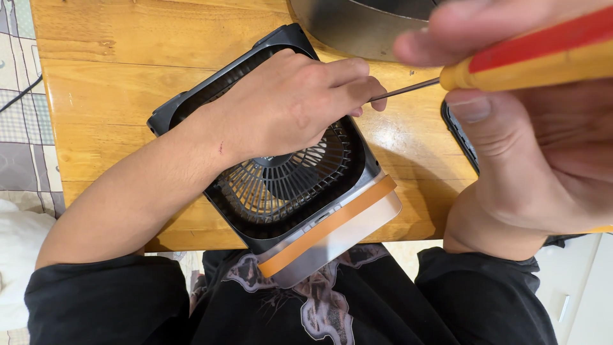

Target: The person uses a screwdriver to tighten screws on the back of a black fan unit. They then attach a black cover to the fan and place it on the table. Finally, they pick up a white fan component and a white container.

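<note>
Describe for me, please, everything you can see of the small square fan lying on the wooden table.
The fan is a square, dark plastic unit lying flat, grille up, turned diagonally on the wooden table. Its round slatted grille shows blades and a hub beneath. An orange band and a pale base close its near end, which overhangs the table edge. The left hand rests on the grille; the right hand holds a screwdriver whose shaft reaches toward the left fingertips.

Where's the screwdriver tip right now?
In the head view, the screwdriver comes in from the upper right in the right hand; its tip is hidden under the left hand's fingers at the fan's right edge.
</note>
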